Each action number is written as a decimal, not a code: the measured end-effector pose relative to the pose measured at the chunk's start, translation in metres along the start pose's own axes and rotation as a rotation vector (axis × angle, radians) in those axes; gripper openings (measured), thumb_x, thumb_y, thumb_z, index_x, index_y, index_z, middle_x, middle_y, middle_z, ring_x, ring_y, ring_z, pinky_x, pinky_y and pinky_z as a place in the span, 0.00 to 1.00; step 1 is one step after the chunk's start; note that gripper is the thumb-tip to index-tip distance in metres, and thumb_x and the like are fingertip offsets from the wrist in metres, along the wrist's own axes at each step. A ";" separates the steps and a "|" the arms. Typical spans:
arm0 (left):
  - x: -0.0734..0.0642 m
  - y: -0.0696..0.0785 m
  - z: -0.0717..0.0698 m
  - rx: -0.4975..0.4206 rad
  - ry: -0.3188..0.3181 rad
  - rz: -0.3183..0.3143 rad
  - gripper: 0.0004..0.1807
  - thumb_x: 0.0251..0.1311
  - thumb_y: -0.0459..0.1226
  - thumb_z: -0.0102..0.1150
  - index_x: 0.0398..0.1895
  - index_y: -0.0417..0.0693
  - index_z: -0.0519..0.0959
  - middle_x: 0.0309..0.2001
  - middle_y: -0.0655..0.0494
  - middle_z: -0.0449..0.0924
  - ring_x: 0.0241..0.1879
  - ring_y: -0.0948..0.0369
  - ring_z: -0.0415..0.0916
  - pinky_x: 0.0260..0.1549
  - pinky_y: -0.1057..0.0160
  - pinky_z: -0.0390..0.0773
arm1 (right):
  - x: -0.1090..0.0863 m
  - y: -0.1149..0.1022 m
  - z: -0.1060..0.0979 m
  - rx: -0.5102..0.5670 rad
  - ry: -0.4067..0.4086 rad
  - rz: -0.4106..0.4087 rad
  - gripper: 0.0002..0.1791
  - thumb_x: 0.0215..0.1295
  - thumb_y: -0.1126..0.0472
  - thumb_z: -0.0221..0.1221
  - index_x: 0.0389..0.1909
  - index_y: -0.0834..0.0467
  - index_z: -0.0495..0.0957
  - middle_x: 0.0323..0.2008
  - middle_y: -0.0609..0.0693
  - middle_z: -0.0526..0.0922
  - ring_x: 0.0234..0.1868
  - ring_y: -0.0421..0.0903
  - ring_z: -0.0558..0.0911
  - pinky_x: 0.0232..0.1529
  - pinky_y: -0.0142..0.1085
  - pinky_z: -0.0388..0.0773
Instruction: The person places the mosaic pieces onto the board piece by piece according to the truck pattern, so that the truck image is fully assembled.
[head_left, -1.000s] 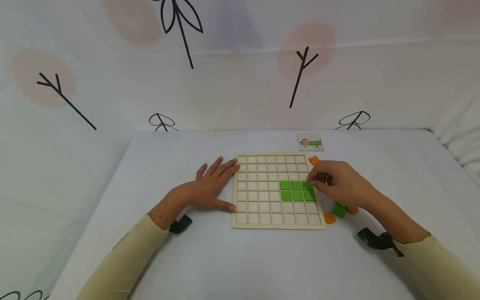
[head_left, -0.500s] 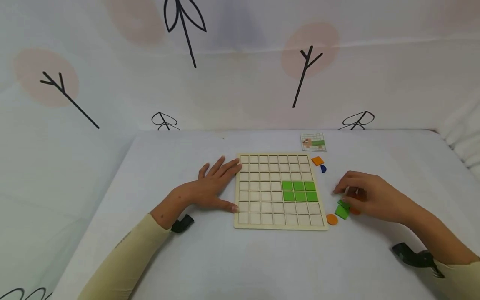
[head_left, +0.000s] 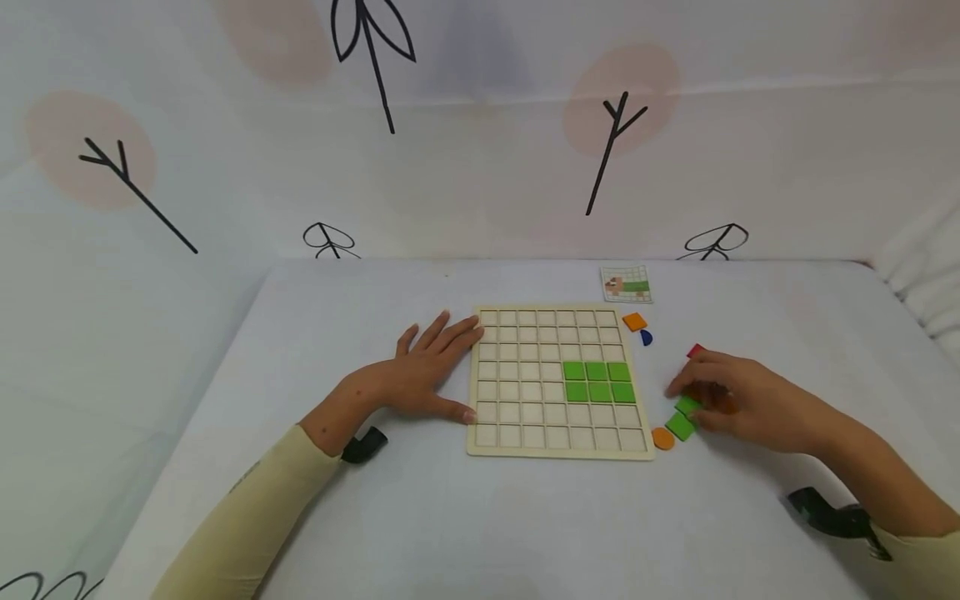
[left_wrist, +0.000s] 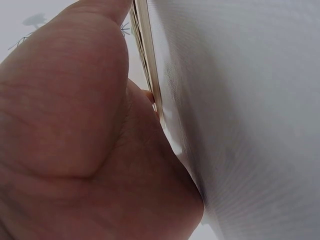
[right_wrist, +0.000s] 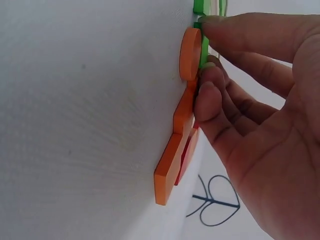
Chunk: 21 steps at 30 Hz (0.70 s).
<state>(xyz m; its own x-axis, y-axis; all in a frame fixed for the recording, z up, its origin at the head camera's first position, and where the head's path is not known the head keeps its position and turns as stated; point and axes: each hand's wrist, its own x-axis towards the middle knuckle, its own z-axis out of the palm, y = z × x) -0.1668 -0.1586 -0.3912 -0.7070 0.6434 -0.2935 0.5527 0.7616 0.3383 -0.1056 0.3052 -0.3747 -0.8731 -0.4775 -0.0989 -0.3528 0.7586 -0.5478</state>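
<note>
A pale square grid board (head_left: 521, 414) lies on the table with several green square tiles (head_left: 597, 372) in two rows at its right side. My left hand (head_left: 420, 382) lies spread at the board's left edge, thumb and fingertips touching the rim. To the right of the board my right hand (head_left: 742, 396) reaches down over a small group of loose pieces. In the right wrist view, its thumb and fingers stand about the ends of a green square tile (right_wrist: 204, 50), seeming to pinch it. Another green tile (head_left: 680, 426) lies just below. The fingers hide part of the group.
An orange round piece (head_left: 663, 438) lies off the board's lower right corner. Near the upper right corner are an orange square tile (head_left: 634, 322) and a blue half-round piece (head_left: 647, 337). A picture card (head_left: 627, 284) lies behind. A red piece (head_left: 694, 351) shows beyond my right hand.
My right hand has left the green tile at the board's right side and moved right to the loose pieces, uncovering the blue half-round piece. The left hand stays at the board's edge.
</note>
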 end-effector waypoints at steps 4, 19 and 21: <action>0.001 0.000 0.000 0.000 -0.007 0.000 0.67 0.59 0.74 0.62 0.88 0.63 0.32 0.87 0.68 0.22 0.85 0.50 0.15 0.77 0.32 0.28 | -0.001 -0.001 0.000 -0.012 -0.003 0.011 0.22 0.57 0.68 0.77 0.49 0.43 0.85 0.42 0.40 0.79 0.39 0.40 0.75 0.35 0.30 0.77; 0.002 0.001 0.000 -0.001 0.001 0.001 0.68 0.58 0.73 0.65 0.89 0.60 0.35 0.87 0.65 0.25 0.85 0.49 0.17 0.76 0.30 0.30 | 0.001 0.001 -0.002 0.064 -0.027 -0.060 0.19 0.62 0.70 0.74 0.42 0.43 0.82 0.38 0.39 0.81 0.38 0.37 0.79 0.38 0.30 0.79; 0.002 0.001 0.000 -0.005 -0.001 0.000 0.68 0.58 0.73 0.64 0.89 0.61 0.34 0.87 0.66 0.24 0.85 0.49 0.17 0.76 0.31 0.29 | 0.003 -0.001 -0.002 0.059 0.000 -0.085 0.18 0.62 0.70 0.73 0.42 0.44 0.83 0.37 0.39 0.80 0.36 0.37 0.78 0.36 0.31 0.77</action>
<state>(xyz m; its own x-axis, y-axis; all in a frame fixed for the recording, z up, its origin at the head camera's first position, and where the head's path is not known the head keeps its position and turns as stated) -0.1683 -0.1566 -0.3917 -0.7064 0.6436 -0.2944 0.5505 0.7611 0.3430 -0.1086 0.3043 -0.3730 -0.8408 -0.5390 -0.0503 -0.4051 0.6881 -0.6020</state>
